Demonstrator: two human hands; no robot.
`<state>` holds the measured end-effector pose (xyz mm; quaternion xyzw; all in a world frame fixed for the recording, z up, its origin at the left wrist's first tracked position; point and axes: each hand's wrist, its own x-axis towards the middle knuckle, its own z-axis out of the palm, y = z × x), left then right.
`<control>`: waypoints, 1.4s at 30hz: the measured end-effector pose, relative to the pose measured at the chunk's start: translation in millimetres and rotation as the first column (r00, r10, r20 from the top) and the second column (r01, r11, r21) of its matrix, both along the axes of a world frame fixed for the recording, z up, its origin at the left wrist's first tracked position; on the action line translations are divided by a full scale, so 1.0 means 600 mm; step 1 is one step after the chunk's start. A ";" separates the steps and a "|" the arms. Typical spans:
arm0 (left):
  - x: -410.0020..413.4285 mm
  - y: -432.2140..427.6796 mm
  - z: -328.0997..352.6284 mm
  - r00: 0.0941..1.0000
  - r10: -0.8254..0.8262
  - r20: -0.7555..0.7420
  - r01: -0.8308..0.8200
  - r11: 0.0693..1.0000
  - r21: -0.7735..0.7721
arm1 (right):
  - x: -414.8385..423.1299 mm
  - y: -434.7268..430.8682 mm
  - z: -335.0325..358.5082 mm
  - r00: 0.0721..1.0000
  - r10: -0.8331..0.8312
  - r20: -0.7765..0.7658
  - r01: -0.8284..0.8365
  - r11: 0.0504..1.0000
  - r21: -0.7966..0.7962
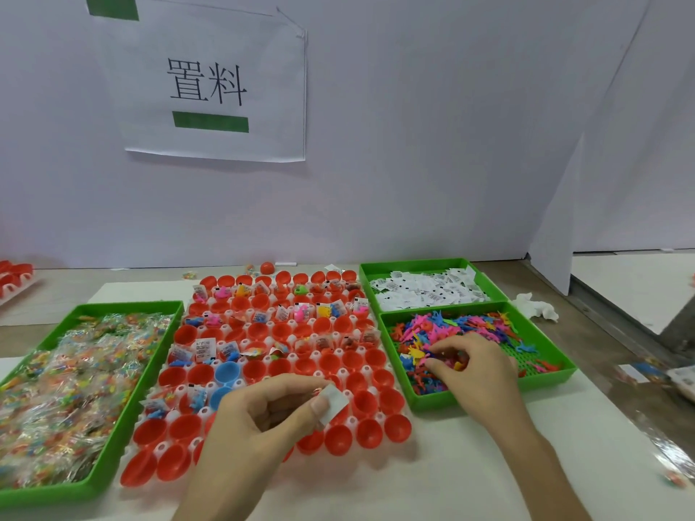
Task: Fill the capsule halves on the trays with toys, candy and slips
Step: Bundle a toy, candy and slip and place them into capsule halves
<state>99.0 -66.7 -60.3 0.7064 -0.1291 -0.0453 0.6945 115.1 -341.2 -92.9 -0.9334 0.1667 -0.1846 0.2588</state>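
A white tray (376, 391) in the middle of the table holds many red capsule halves (338, 439) and two blue ones (227, 371); several far halves contain toys and slips. My left hand (263, 419) hovers over the tray's near rows and pinches a white slip (333, 402) between thumb and fingers. My right hand (477, 366) reaches into the green bin of small coloured toys (451, 325), its fingertips curled down among them. What it holds, if anything, is hidden.
A green bin of wrapped candy (75, 389) lies at the left. A green bin of white slips (425, 289) stands behind the toy bin. A crumpled tissue (536, 306), a loose red capsule (267, 267) and another tray (15, 280) lie around the edges.
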 end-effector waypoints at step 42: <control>0.002 0.002 -0.009 0.994 0.087 -0.060 -0.087 0.996 0.003 | -0.024 0.067 0.039 0.889 0.201 0.411 -0.444 0.593 0.671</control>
